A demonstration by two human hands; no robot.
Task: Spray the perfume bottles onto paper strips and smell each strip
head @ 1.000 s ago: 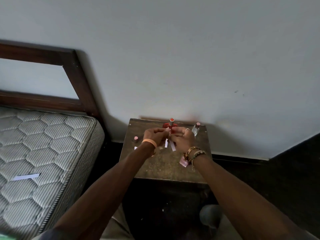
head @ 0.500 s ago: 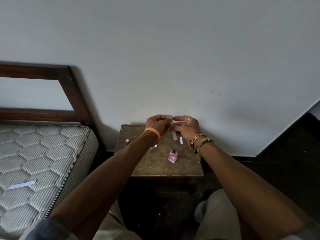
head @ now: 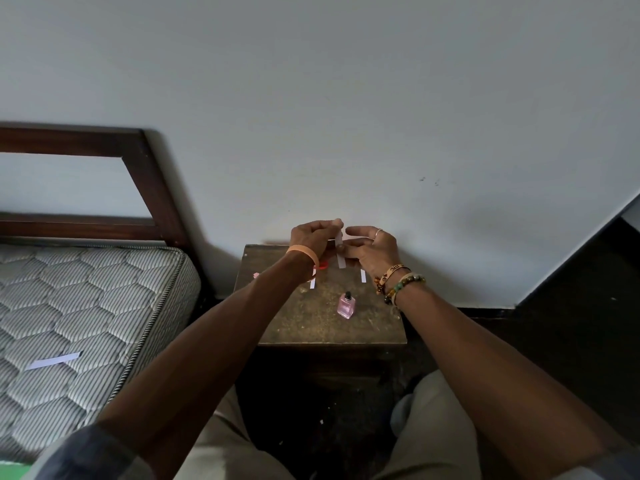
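Note:
My left hand (head: 311, 237) is raised over the far edge of a small dark wooden table (head: 304, 323) and pinches the top of a white paper strip (head: 341, 261), which hangs down between my hands. Close on the strip's right is my right hand (head: 375, 249); its fingers are loosely curled and its thumb tip sits against the strip. Whether it holds anything is hidden. A small pink perfume bottle (head: 346, 305) with a dark nozzle stands uncapped on the table. A red bottle (head: 323, 266) shows partly behind my left wrist. Two more strips (head: 363, 276) (head: 312, 284) lie on the table.
A small pink cap (head: 256, 275) sits at the table's left edge. A mattress (head: 86, 306) with a dark wooden headboard (head: 152, 181) stands on the left, and a paper strip (head: 53, 361) lies on it. The wall rises just behind the table. My knees are below.
Both hands have lifted off the tabletop toward the wall with the strip between them. My view tilted, so the pink bottle shows in front of the hands.

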